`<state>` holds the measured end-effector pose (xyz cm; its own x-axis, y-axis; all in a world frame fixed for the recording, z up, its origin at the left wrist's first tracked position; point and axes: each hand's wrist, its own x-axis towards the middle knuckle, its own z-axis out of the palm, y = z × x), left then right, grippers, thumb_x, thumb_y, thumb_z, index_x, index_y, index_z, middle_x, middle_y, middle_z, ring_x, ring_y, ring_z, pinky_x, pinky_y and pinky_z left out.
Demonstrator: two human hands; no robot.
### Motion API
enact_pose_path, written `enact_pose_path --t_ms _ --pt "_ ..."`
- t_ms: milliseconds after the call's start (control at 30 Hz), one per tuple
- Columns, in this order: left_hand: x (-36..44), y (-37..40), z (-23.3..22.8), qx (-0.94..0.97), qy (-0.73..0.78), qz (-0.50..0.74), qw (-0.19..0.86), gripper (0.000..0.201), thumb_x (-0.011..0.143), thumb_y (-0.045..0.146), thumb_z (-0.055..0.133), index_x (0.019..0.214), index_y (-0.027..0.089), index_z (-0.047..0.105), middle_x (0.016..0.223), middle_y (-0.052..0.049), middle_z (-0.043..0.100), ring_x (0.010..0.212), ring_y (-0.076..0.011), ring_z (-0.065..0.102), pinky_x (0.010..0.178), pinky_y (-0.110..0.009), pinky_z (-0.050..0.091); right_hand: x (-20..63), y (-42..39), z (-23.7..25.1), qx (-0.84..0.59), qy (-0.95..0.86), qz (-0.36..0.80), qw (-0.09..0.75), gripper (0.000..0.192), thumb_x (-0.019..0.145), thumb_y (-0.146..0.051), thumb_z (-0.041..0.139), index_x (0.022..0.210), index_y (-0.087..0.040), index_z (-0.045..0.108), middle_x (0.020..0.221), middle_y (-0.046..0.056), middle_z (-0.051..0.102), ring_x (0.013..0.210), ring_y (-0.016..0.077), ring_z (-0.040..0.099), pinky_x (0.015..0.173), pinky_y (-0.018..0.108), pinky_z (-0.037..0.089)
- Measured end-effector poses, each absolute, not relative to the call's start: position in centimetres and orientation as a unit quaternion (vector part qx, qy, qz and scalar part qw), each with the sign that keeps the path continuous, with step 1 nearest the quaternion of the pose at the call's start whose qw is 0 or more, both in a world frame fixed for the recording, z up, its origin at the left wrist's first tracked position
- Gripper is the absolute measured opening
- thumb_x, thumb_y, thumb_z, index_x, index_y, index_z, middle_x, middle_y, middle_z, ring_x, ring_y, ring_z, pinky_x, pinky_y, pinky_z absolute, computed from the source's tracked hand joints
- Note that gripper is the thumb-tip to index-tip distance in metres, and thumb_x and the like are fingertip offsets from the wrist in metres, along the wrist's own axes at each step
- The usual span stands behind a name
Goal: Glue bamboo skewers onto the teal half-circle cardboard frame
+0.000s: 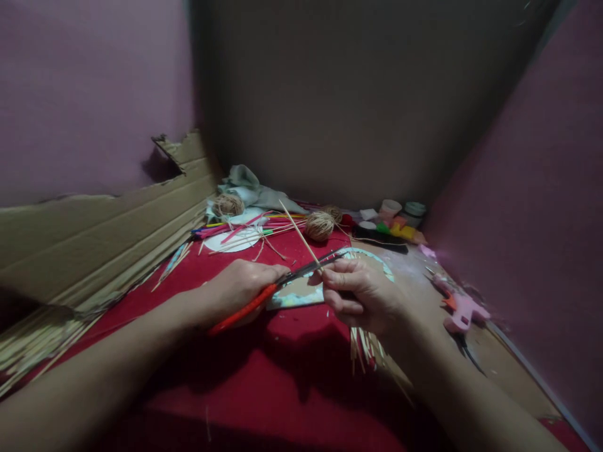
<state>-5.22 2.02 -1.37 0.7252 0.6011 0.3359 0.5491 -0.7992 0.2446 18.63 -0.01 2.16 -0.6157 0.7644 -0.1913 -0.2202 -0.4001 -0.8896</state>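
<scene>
Over red cloth point(217, 370), left hand point(242, 284) in a fist round scissors point(271, 292); right hand point(360, 292) opposite, tight pinch on stick point(301, 236).

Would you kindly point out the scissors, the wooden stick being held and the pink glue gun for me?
Scissors point(266, 295): head view, on the orange handle.
Wooden stick point(301, 236): head view, midway along its shaft.
Pink glue gun point(470, 309): head view, on its body.
</scene>
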Motion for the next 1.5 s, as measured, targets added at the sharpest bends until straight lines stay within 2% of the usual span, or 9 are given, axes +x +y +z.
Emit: enact_pose_path --t_ms 133,233,400,633,833,967,1200,1367,1500 --pt "-5.0 1.6 -0.8 0.936 0.264 0.219 0.076 0.026 0.092 0.024 0.043 0.108 0.018 0.062 0.092 -0.008 0.072 0.083 -0.0168 0.068 0.077 -0.024 0.051 19.2 0.3 1.7 -0.229 -0.425 0.834 0.266 0.013 0.076 -0.023 0.073 0.083 -0.012 0.068 0.046 -0.006 0.057 0.03 -0.0002 0.016 0.025 0.011 0.022" --pt "-5.0 1.5 -0.8 0.938 0.264 0.216 0.06 0.028 0.092 0.023 0.042 0.111 0.017 0.061 0.087 -0.007 0.071 0.077 -0.0159 0.066 0.071 -0.024 0.05 19.3 0.5 1.5 -0.196 -0.416 0.851 0.252 0.01 0.078 -0.021 0.071 0.082 -0.012 0.068 0.045 -0.007 0.055 0.029 -0.0003 0.014 0.025 0.01 0.023" --pt "-5.3 1.4 -0.9 0.93 0.33 0.159 0.038 0.018 0.087 0.02 0.04 0.086 0.017 0.058 0.067 -0.003 0.064 0.056 -0.013 0.059 0.055 -0.023 0.04 18.9 0.7 1.4 -0.225 -0.403 0.841 0.281 0.02 0.074 -0.026 0.077 0.083 -0.011 0.067 0.043 -0.007 0.054 0.03 -0.0006 0.014 0.024 0.01 0.02" --pt "-5.3 1.3 -0.5 0.919 0.356 0.15 0.081 0.015 0.088 0.018 0.04 0.08 0.018 0.052 0.064 -0.001 0.061 0.054 -0.0108 0.055 0.054 -0.021 0.036 17.6 -0.5 1.8 -0.365 -0.461 0.691 0.421 0.023 0.073 -0.03 0.077 0.071 -0.016 0.06 0.053 0.0 0.067 0.033 0.0037 0.04 0.03 0.013 0.023" --pt "-5.5 1.8 -0.9 0.932 0.255 0.228 0.119 0.018 0.09 0.019 0.044 0.094 0.017 0.061 0.085 -0.006 0.07 0.069 -0.0129 0.063 0.065 -0.021 0.048 18.5 0.2 1.7 -0.245 -0.42 0.817 0.309 0.015 0.073 -0.023 0.074 0.076 -0.012 0.064 0.048 -0.001 0.063 0.029 0.0005 0.025 0.027 0.012 0.021" --pt "-5.2 1.6 -0.6 0.936 0.231 0.237 0.122 0.025 0.092 0.024 0.047 0.111 0.016 0.062 0.096 -0.01 0.072 0.082 -0.0163 0.067 0.076 -0.025 0.052 18.9 0.5 1.1 -0.174 -0.41 0.858 0.256 0.018 0.074 -0.025 0.074 0.08 -0.01 0.065 0.049 -0.003 0.063 0.026 0.0006 0.026 0.023 0.011 0.024" --pt "-5.2 1.1 -0.9 0.941 0.252 0.209 0.086 0.022 0.09 0.02 0.047 0.104 0.016 0.063 0.079 -0.006 0.07 0.066 -0.0144 0.063 0.066 -0.024 0.05 19.0 -0.1 0.7 -0.19 -0.425 0.84 0.278 0.022 0.073 -0.03 0.076 0.079 -0.011 0.066 0.049 -0.001 0.066 0.024 0.0014 0.028 0.022 0.012 0.025" --pt "-4.7 0.8 -1.0 0.935 0.323 0.146 0.014 0.017 0.085 0.019 0.044 0.091 0.017 0.06 0.066 -0.002 0.066 0.055 -0.0143 0.058 0.051 -0.024 0.036 19.4 0.1 0.0 -0.23 -0.404 0.828 0.313 0.024 0.075 -0.034 0.076 0.079 -0.011 0.068 0.05 -0.001 0.066 0.024 0.0008 0.027 0.022 0.012 0.022" --pt "-4.2 0.9 -0.3 0.923 0.37 0.096 0.038 0.015 0.078 0.018 0.049 0.089 0.02 0.059 0.058 0.001 0.062 0.048 -0.0133 0.055 0.048 -0.024 0.028 19.5 0.6 -1.2 -0.233 -0.372 0.828 0.349 0.023 0.073 -0.031 0.077 0.08 -0.01 0.07 0.048 -0.002 0.065 0.024 0.0003 0.021 0.021 0.012 0.02"
